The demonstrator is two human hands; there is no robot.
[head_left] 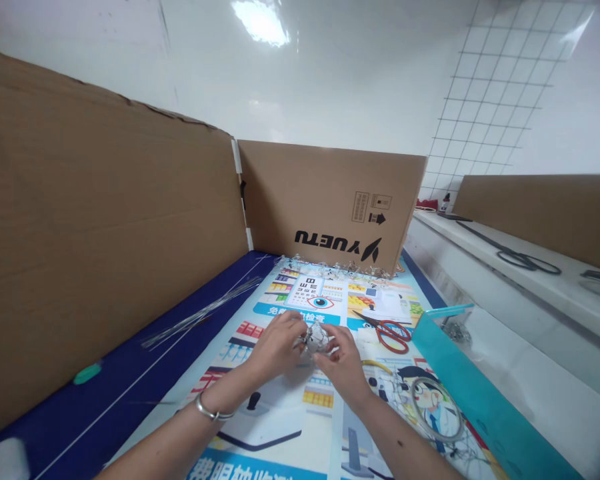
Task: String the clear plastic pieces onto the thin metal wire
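On the work table, the biggest thing in view was the cardboard wall (105, 233) standing along the left side. It met a second cardboard panel (325, 200), printed with a brand name, across the back. Under them lay a dark blue cloth (130, 380), and over most of that a bright printed poster (280, 413) served as the work mat. A teal bag (480, 400) lay along the poster's right edge. A bundle of straight wires (200, 313) rested on the cloth to the left, well apart from the hands. A coil of wire (437, 417) sat on the poster near the right forearm, and red-handled scissors (393, 333) lay just beyond the right hand.

The left hand (277, 347) and right hand (345, 363) met above the middle of the poster. Between them was a small silvery wire piece (317, 337), lifted off the mat. The left fingers were closed around its left side. The right thumb and fingertips pinched its lower right edge, so both hands had hold of it.

It looked like thin, open wirework, though its exact form was too small to make out. I judged it very light, springy rather than stiff, and easy to bend out of shape. Pinching lightly at the outer edges, as both hands did, seemed the safest hold, since squeezing across the middle would likely crush it.
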